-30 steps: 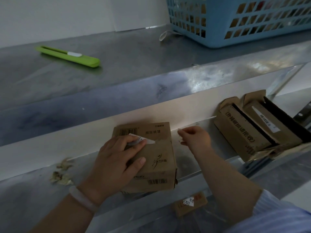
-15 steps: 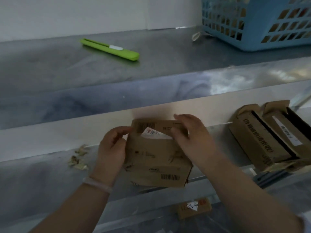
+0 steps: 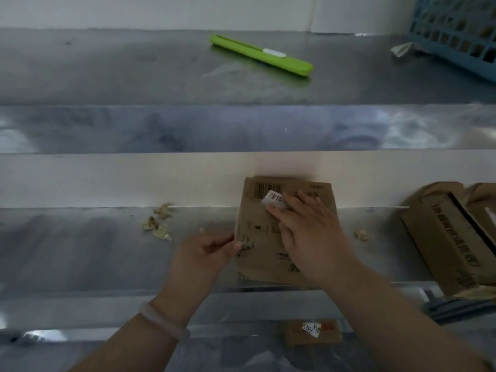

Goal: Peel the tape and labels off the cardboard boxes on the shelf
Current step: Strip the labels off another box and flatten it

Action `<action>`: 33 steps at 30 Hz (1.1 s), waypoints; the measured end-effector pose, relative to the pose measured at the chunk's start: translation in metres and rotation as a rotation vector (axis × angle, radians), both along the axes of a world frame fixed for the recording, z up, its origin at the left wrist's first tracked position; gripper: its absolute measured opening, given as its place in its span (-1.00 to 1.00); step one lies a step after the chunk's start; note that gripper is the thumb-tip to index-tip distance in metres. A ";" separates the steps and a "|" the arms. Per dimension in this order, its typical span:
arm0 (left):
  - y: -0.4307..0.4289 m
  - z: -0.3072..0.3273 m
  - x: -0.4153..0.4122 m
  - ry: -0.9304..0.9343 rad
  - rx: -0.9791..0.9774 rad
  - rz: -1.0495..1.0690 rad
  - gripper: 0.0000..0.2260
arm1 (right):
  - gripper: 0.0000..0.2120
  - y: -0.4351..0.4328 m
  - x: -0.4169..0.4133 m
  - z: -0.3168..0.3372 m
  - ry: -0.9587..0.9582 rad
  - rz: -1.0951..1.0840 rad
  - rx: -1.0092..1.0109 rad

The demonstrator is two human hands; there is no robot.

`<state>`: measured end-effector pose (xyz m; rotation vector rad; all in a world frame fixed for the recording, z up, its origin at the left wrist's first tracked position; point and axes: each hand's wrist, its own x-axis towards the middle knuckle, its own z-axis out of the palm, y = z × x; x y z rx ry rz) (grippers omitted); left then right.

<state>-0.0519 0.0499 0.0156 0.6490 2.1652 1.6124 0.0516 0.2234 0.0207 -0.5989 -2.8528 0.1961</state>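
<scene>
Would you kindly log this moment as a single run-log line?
stage: label peel | left hand: grips cardboard box edge | right hand: pinches white label | label state: partly lifted

The picture is dim, flat and soft, so print on the box [image 3: 257,229] and label [image 3: 273,196] smears into blur. Pale glare streaks the steel shelf lip [image 3: 402,127] toward 2 o'clock, with a small glint at 8 o'clock. Wide-angle bending tilts the basket [image 3: 453,33] at 1 o'clock.
</scene>
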 end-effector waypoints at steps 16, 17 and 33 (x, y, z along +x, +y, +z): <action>-0.003 -0.010 -0.003 0.044 -0.167 0.061 -0.88 | -0.56 -0.001 -0.001 -0.010 0.082 -0.037 0.084; -0.003 -0.010 -0.004 0.096 -0.203 0.039 -0.88 | -0.56 -0.001 -0.001 -0.010 0.085 -0.039 0.087; 0.005 0.007 -0.009 -0.753 0.238 -0.032 -0.78 | -0.58 0.001 0.000 -0.013 0.136 -0.039 0.093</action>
